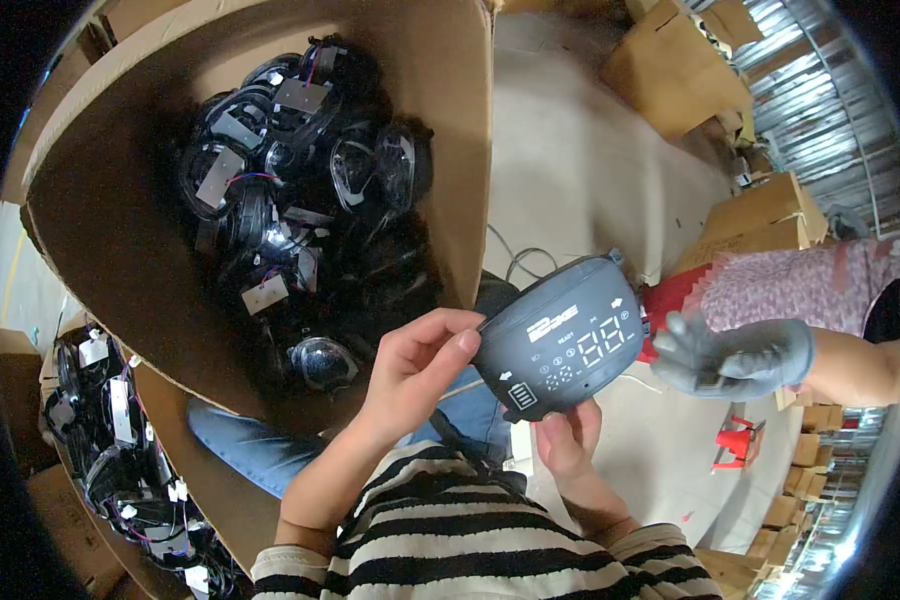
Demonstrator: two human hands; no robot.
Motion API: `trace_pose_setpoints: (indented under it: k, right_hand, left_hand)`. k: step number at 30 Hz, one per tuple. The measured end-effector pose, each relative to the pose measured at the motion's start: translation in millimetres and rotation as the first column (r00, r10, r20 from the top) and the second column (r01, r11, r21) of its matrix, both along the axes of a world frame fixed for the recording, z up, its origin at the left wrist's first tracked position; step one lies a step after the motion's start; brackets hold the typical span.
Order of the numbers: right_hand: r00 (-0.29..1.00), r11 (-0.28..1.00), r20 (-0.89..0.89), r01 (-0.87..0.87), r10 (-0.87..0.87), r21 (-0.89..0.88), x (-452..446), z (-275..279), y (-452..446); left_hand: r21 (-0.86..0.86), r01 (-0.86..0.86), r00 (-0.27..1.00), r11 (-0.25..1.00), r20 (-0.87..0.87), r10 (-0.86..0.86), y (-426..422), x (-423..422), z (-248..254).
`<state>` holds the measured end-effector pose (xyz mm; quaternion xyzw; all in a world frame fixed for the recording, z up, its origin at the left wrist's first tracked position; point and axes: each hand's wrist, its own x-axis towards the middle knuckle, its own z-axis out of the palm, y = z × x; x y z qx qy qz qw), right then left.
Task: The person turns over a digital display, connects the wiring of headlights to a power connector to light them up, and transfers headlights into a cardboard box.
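Note:
A dark grey digital dashboard display [560, 345] is held tilted in front of me, its lit face showing white digits, arrows and a battery symbol. My left hand [425, 365] pinches its left edge between thumb and fingers. Under its lower edge, my right hand [572, 445] grips with the thumb in front, the fingers partly hidden behind the display. Close to the display's right end is another person's grey-gloved hand [735, 355]; whether it touches cannot be made out.
At my left stands a large cardboard box [460, 130] holding several black lamp-like units [325, 365] with wires and metal plates. A second box [210, 470] holds similar wired parts. A red stool [735, 443] and stacked cartons [810, 450] are farther right. A cable [515, 262] lies behind the display.

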<state>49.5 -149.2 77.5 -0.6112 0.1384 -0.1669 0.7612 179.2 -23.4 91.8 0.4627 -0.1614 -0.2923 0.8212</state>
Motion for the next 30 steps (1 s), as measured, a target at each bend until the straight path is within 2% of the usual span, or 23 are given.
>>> trace_pose_setpoints:
  k: [8, 11, 13, 14, 23, 26, 30]
  right_hand:
    - [1.000, 0.998, 0.029, -0.013, 0.011, 0.066, 2, 3, 0]
    - [1.000, 1.000, 0.023, 0.002, -0.002, 0.018, 0, 1, -1]
    - [0.999, 0.992, -0.022, -0.043, 0.040, -0.115, -3, -1, -5]
    - [0.999, 0.992, -0.021, -0.041, 0.039, -0.116, -3, -1, -5]
    - [0.998, 0.996, -0.042, 0.049, -0.052, -0.074, -1, -3, -8]
    - [0.992, 0.991, 0.024, 0.119, -0.120, 0.054, 4, 3, -5]
    - [0.986, 0.986, 0.052, 0.159, -0.161, 0.045, -1, 1, -11]
  left_hand:
    - [0.009, 0.008, 0.999, 1.000, 0.033, -0.009, -2, 2, -2]
    - [-0.008, 0.024, 1.000, 1.000, 0.014, -0.024, -3, 2, -2]
    - [-0.001, 0.017, 0.999, 1.000, 0.034, -0.017, -4, 1, 0]
    - [-0.001, 0.018, 0.999, 1.000, 0.034, -0.018, -4, 1, 0]
    - [-0.046, 0.082, 0.995, 0.996, 0.052, -0.080, -8, 2, 9]
    - [-0.097, 0.138, 0.990, 0.986, 0.011, -0.138, -16, 0, 15]
    - [-0.059, 0.152, 0.988, 0.987, 0.002, -0.152, -26, 0, 12]
